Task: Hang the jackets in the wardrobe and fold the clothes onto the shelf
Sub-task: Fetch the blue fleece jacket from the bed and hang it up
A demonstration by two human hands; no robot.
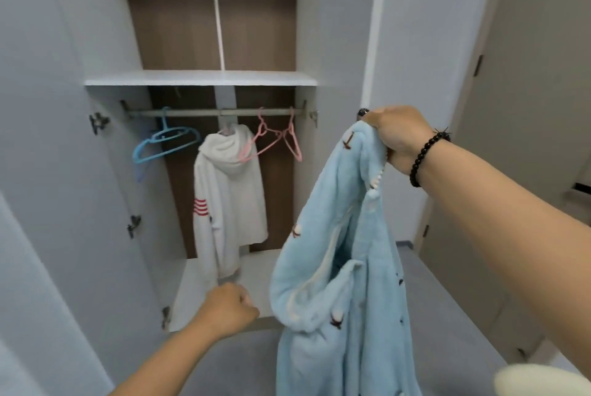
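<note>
While the wardrobe (204, 171) stands open, its shelf (201, 78) lies across above a rail (214, 112). In front of it to the right hangs a fleecy pale blue jacket (335, 267), dotted with small dark marks, held up by its top edge well apart from the rail. A white hoodie (228, 194) with red sleeve stripes hangs from the rail's middle. A blue hanger (164, 143) hangs left of the hoodie, and pink hangers (275, 139) hang to its right, one touching the hood. The right hand (396, 136), with a black bead bracelet (427, 155) at the wrist, pinches the jacket, fingers curled round the fabric. The left hand (228, 309) is low, fingers curled into a fist, holding nothing.
</note>
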